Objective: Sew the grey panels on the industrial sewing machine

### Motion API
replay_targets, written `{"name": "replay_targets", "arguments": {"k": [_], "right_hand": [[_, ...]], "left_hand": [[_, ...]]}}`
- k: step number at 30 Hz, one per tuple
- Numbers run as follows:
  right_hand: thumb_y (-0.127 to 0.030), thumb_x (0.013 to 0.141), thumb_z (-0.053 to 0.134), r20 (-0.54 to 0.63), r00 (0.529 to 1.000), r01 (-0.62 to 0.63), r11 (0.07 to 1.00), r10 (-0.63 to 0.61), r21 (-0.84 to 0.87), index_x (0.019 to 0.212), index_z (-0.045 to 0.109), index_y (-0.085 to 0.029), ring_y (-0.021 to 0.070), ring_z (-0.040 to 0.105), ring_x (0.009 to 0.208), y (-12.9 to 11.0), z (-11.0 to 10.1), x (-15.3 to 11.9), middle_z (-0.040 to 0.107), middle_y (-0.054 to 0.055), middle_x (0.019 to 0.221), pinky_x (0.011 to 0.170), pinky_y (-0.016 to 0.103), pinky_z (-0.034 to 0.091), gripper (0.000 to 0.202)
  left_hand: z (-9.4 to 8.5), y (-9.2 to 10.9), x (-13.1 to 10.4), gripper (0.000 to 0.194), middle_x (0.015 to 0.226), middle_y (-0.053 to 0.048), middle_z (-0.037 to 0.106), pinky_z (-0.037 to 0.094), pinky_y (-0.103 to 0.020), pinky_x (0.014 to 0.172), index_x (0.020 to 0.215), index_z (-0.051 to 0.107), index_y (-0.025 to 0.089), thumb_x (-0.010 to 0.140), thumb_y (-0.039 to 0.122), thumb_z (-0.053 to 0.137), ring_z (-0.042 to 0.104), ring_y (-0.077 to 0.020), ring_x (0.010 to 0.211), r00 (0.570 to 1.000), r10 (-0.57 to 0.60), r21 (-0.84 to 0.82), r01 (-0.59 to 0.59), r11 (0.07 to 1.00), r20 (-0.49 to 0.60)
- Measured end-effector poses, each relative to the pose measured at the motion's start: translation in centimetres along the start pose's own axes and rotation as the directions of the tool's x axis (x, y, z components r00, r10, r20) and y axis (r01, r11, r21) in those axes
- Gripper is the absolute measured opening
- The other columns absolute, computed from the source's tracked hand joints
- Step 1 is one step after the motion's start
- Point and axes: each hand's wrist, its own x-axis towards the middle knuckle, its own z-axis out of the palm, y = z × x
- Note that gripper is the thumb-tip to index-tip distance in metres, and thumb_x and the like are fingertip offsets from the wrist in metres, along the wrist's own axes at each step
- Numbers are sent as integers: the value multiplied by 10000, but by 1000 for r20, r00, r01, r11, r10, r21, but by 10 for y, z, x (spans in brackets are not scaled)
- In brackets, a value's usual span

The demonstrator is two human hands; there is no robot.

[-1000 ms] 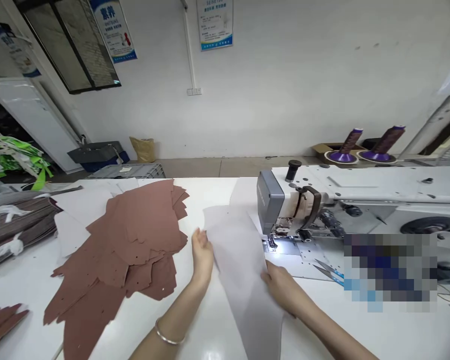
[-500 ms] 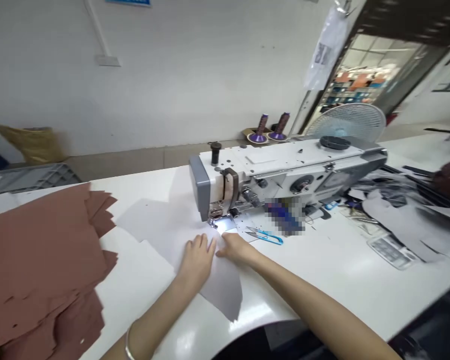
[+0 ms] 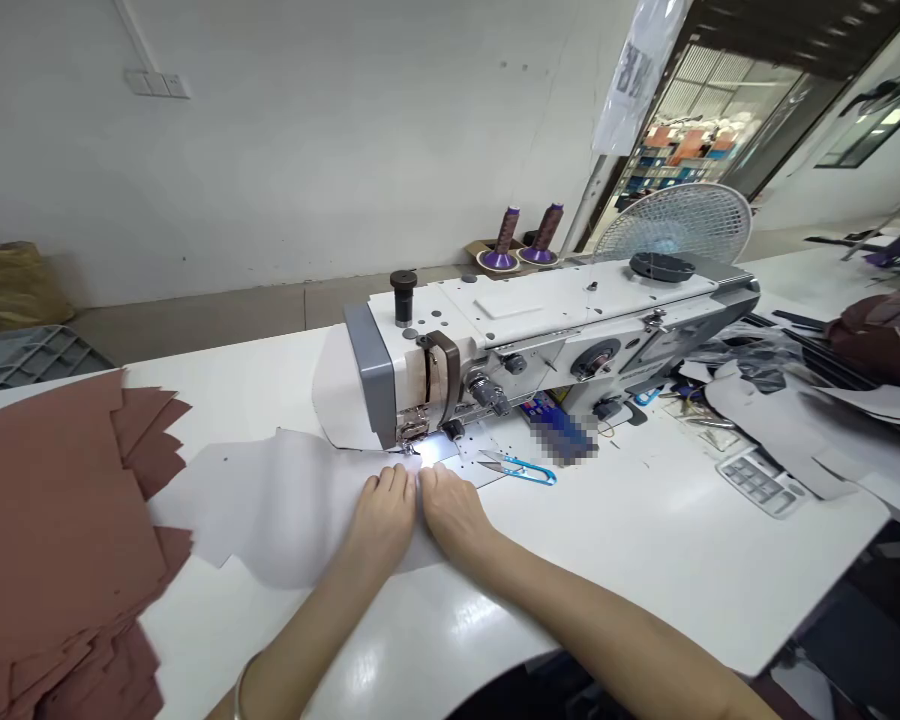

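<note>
A pale grey-white fabric piece [image 3: 292, 500] lies under the head of a white sewing machine [image 3: 525, 320], and part of it stands up behind the machine's grey end cover. Just in front of the lit presser foot [image 3: 410, 449], my left hand [image 3: 386, 505] has its fingers curled together on the fabric edge. My right hand [image 3: 450, 505] is right beside it, fingers bent and closed on the same edge; the fingertips are partly hidden. To the right of my right hand, blue-handled thread snips [image 3: 529, 470] rest on the table.
A stack of brown cut pieces [image 3: 60, 500] covers the table's left side. Behind the machine are two thread cones [image 3: 544, 235] and a fan [image 3: 675, 225]. Grey scraps [image 3: 765, 420] and a calculator [image 3: 761, 483] lie at the right. A grey crate [image 3: 34, 355] stands beyond the table.
The fabric has turned at the needle: its near corner has swung away and part now stands behind the machine head. My right hand has closed up beside the left; the view has shifted right.
</note>
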Motion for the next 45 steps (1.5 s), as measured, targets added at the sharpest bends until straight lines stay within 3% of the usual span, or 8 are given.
{"name": "replay_targets", "arguments": {"k": [4, 6, 13, 17, 20, 27, 33, 45], "right_hand": [[-354, 961, 397, 49, 993, -114, 987, 110, 109, 923, 544, -181, 200, 625, 727, 6, -1, -4, 662, 57, 850, 562, 271, 331, 231], [-394, 924, 463, 81, 991, -117, 986, 108, 117, 885, 559, -192, 197, 622, 694, 7, -3, -6, 664, 36, 788, 544, 268, 304, 227], [-93, 884, 400, -27, 996, 86, 995, -88, -56, 891, 558, -169, 169, 586, 729, 3, 4, -10, 610, 66, 830, 541, 266, 293, 175], [-83, 888, 383, -30, 993, 106, 988, -110, -115, 1009, 541, -157, 169, 572, 695, 5, 7, -9, 585, 67, 831, 514, 272, 309, 212], [-86, 901, 360, -29, 991, 126, 983, -131, -130, 1109, 513, -140, 174, 568, 690, 6, 7, -8, 583, 71, 832, 507, 274, 326, 264], [-51, 893, 353, -24, 985, 168, 977, -173, -133, 1150, 501, -97, 184, 575, 737, 4, 9, -11, 595, 97, 838, 541, 267, 366, 300], [-40, 878, 368, -30, 982, 179, 975, -185, -130, 1127, 506, -103, 184, 572, 735, 3, 7, -11, 595, 94, 834, 536, 265, 360, 292], [-62, 881, 388, -106, 972, 197, 973, -209, -117, 1076, 510, -118, 184, 561, 762, 3, 17, -6, 595, 85, 846, 590, 272, 365, 237]], "left_hand": [[10, 1, 1, 215, 774, -64, 538, 382, -332, 621, 841, 576, 143, 759, 6, 431, 505, -223, 742, 998, -40, -68, 37, 997, -43], [13, 0, -1, 213, 764, -58, 535, 382, -332, 613, 828, 573, 150, 755, 7, 432, 503, -223, 733, 996, -50, -81, 45, 996, -68], [20, -6, -8, 338, 964, -109, 598, 413, -354, 733, 1100, 571, 92, 807, 15, 421, 518, -231, 875, 980, -2, -94, -17, 995, -200], [22, -5, -11, 391, 1000, -118, 606, 410, -353, 747, 1200, 534, 88, 832, 29, 414, 523, -233, 910, 978, 25, -64, -39, 997, -209], [22, -5, -10, 498, 1026, -99, 603, 404, -336, 713, 1306, 465, 159, 828, 29, 406, 528, -219, 889, 985, 9, -97, -27, 995, -174], [19, -9, -8, 519, 1097, -81, 593, 393, -332, 712, 1309, 470, 253, 835, 50, 408, 523, -222, 927, 996, -6, -177, -9, 984, -86], [19, -7, -6, 453, 1092, -92, 600, 396, -347, 726, 1281, 495, 220, 856, 86, 418, 523, -230, 928, 999, -20, -139, 15, 990, -32], [19, -10, -1, 359, 1131, -101, 599, 428, -363, 821, 1215, 546, 183, 888, 123, 412, 524, -229, 1016, 995, -65, -255, 45, 966, -70]]}}
